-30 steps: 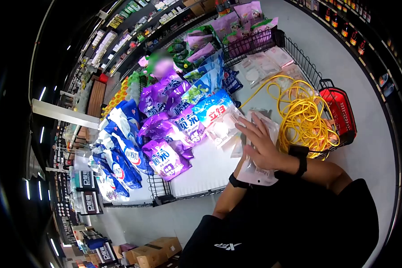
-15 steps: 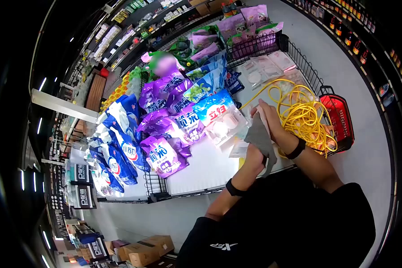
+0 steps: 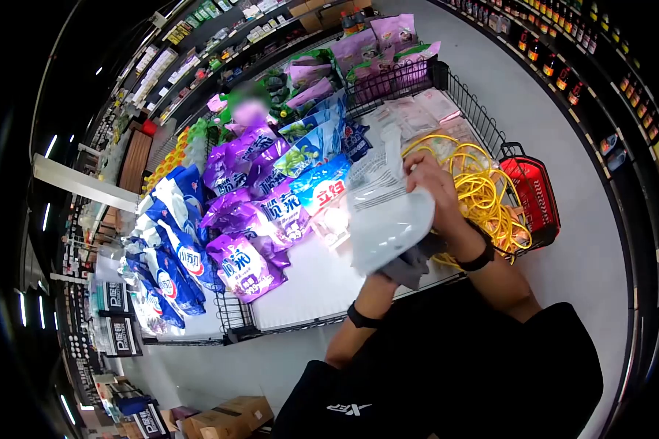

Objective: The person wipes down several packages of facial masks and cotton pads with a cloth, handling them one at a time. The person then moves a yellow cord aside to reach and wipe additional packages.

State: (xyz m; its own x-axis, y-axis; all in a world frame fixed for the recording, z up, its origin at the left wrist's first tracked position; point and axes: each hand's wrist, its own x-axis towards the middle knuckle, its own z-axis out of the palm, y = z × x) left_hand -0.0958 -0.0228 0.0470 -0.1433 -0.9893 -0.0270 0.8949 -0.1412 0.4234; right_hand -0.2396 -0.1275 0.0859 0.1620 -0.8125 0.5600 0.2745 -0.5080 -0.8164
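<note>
Sitting well left of the tangled heap of thin yellow cable (image 3: 490, 208) were the plump blue-and-white plastic bags (image 3: 190, 256), then, a bit closer to the cable, the shiny purple plastic bags (image 3: 245, 271). Next came the left hand (image 3: 379, 287), left of the cable and nearer the wearer, mostly tucked behind stuff, so I couldn't tell whether its fingers were gripping anything. Beyond that hand, also left of the cable, was the glossy white-and-clear plastic packet with lines of small print (image 3: 388, 227), held up at a tilt. Looked super light and floppy to me, probably slippery on that shiny face, and more likely to crease than break. A soft-looking grey piece (image 3: 408, 272) showed under its lower edge, left of the cable's near side; fabric, I'd guess, but it was half hidden. The right hand (image 3: 433, 179), just beside the cable's left side, had its fingers clamped on the packet's right edge, which seemed a decent spot: pinch flat by the rim, steady the opposite corner. Right of the cable sat the red plastic basket with a black handle (image 3: 531, 194).
</note>
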